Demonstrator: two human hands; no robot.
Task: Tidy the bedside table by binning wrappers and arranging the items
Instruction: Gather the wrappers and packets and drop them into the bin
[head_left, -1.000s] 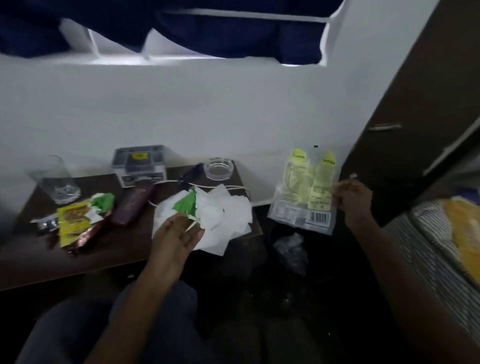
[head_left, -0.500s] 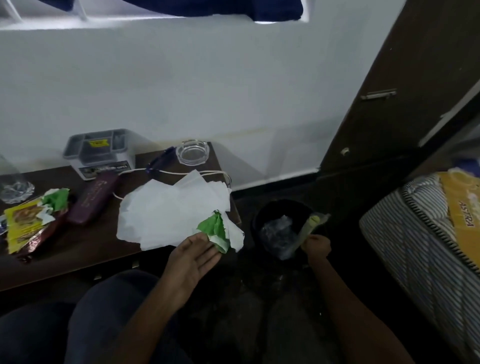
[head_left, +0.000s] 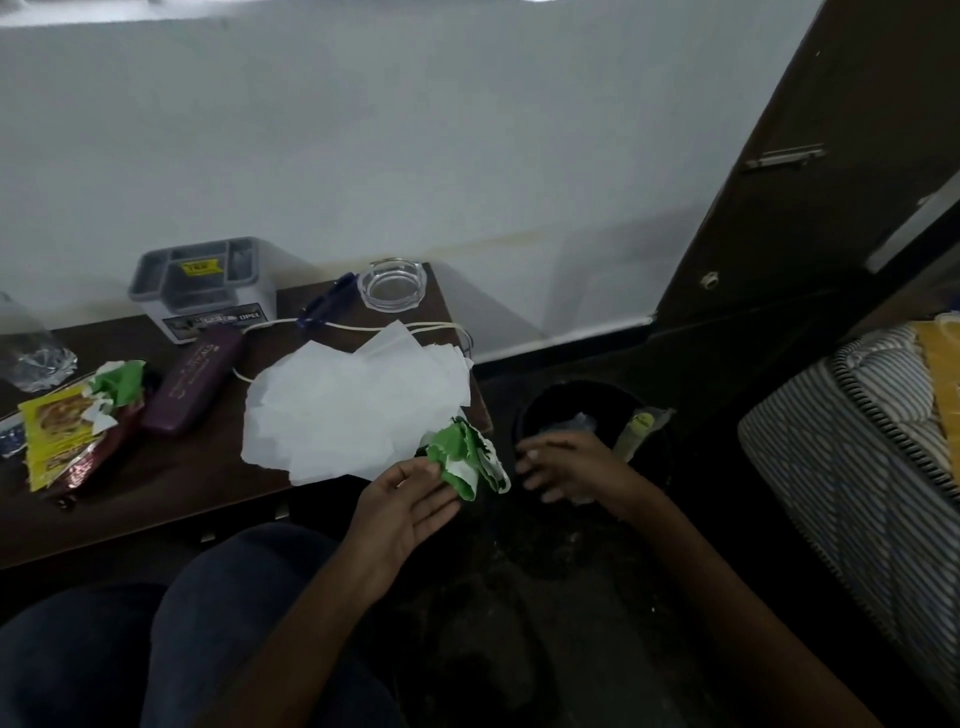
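My left hand (head_left: 410, 501) holds a crumpled green and white wrapper (head_left: 464, 457) just off the right edge of the dark bedside table (head_left: 156, 499). My right hand (head_left: 566, 465) hovers empty with spread fingers over the rim of the black bin (head_left: 587, 402) on the floor. A yellow-green plastic packet (head_left: 640, 427) sticks up out of the bin. A heap of white tissue paper (head_left: 353, 405) covers the table's right part. At the left lie a yellow snack packet (head_left: 57, 431), a dark red wrapper (head_left: 98, 457) and a green and white scrap (head_left: 117, 382).
On the table also stand a grey organiser box (head_left: 205, 288), a glass ashtray (head_left: 392, 285), a drinking glass (head_left: 28, 348), a maroon case (head_left: 195, 379), a blue pen (head_left: 324, 306) and a white cable (head_left: 363, 327). A striped mattress (head_left: 852, 447) is at the right. My knees are below.
My right hand has let go of the yellow-green packet, which now rests in the bin, and moved left towards the green wrapper. My left hand carried that wrapper further right, past the table edge.
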